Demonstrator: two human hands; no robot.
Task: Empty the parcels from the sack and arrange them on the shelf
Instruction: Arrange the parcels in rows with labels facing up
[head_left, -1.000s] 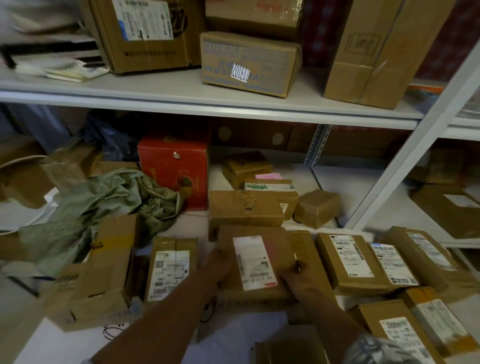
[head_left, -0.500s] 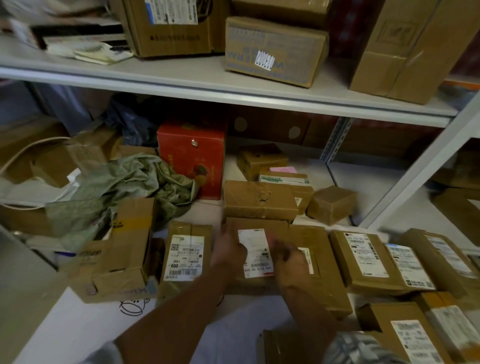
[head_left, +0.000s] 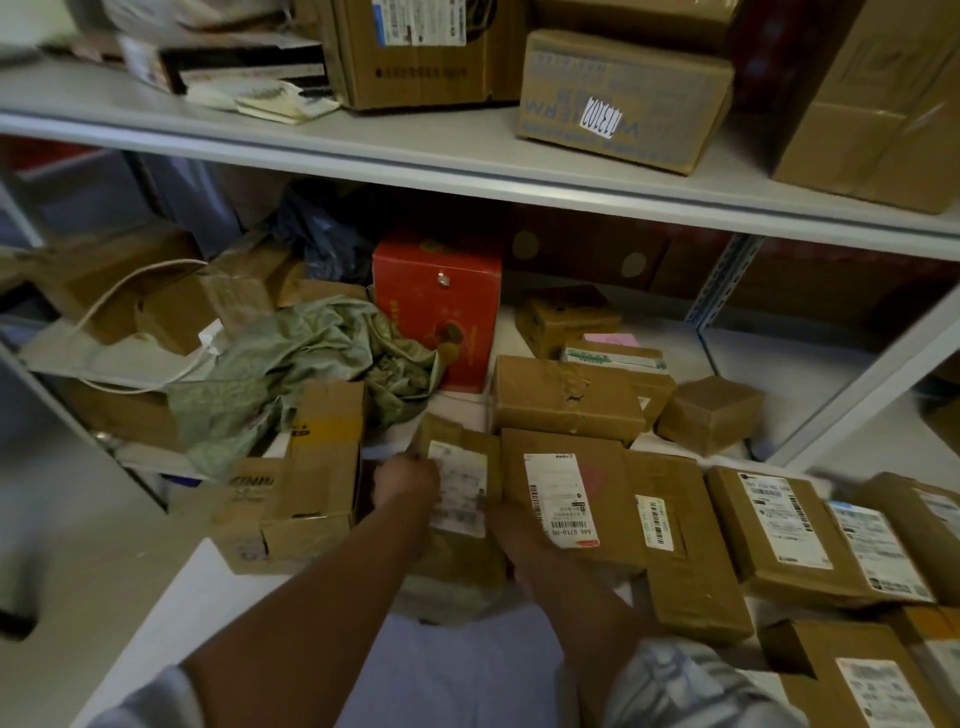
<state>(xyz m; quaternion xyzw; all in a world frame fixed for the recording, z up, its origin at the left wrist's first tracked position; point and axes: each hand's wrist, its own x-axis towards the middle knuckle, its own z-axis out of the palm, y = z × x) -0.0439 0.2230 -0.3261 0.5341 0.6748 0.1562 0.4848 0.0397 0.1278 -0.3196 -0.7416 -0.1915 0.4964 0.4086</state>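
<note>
parcel (head_left: 457, 488) between both hands' fingers (head_left: 410, 475)

Red box (head_left: 439, 312) – dark plastic bag (head_left: 322, 234), papers (head_left: 270, 98)

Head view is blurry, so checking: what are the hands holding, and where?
Both hands, left hand and right hand, hold a brown taped parcel with a white label by its left and right edges.
</note>
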